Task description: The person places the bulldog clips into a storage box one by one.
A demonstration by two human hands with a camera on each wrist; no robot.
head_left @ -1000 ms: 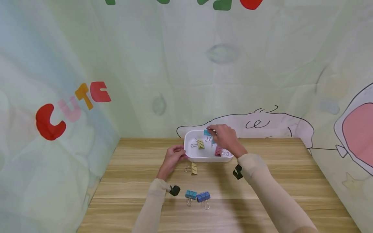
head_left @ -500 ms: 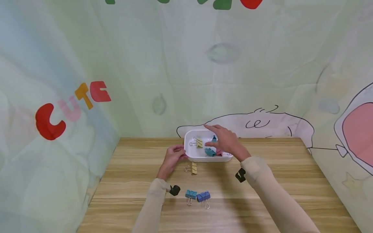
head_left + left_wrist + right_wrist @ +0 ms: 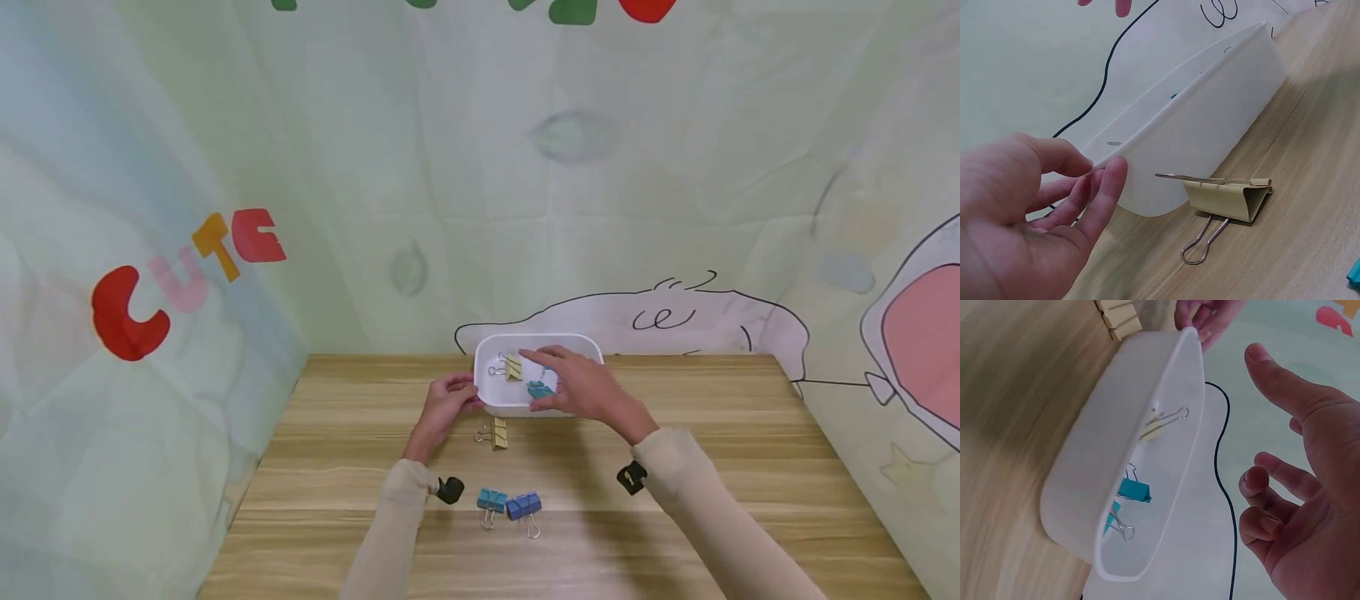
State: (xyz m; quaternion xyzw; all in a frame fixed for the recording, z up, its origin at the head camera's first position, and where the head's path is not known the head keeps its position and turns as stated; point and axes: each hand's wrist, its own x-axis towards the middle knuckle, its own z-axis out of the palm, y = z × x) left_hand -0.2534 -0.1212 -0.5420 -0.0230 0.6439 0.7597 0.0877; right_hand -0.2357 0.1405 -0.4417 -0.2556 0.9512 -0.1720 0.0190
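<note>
A white plastic tray point(image 3: 486, 406) stands at the table's far middle. Inside it lie a yellow binder clip point(image 3: 513, 367) and a teal binder clip point(image 3: 538, 389). My left hand point(image 3: 468, 398) pinches the tray's left rim, thumb on top and fingers under it in the left wrist view point(image 3: 1100, 169). My right hand point(image 3: 534, 380) hovers over the tray's near right part, fingers spread and holding nothing. The right wrist view shows the right hand point(image 3: 1257, 419) beside the tray point(image 3: 1116, 425), the teal clip point(image 3: 1135, 490) and the yellow clip point(image 3: 1157, 428) inside.
Another yellow clip point(image 3: 495, 434) lies on the wooden table just in front of the tray, close to my left hand point(image 3: 1229, 200). A teal clip point(image 3: 491, 500) and a blue clip point(image 3: 523, 506) lie side by side nearer to me. Cloth walls enclose the table.
The right hand let go of the teal clip, which now lies in the tray. The hand then drew back toward me, open. The left hand stayed on the rim.
</note>
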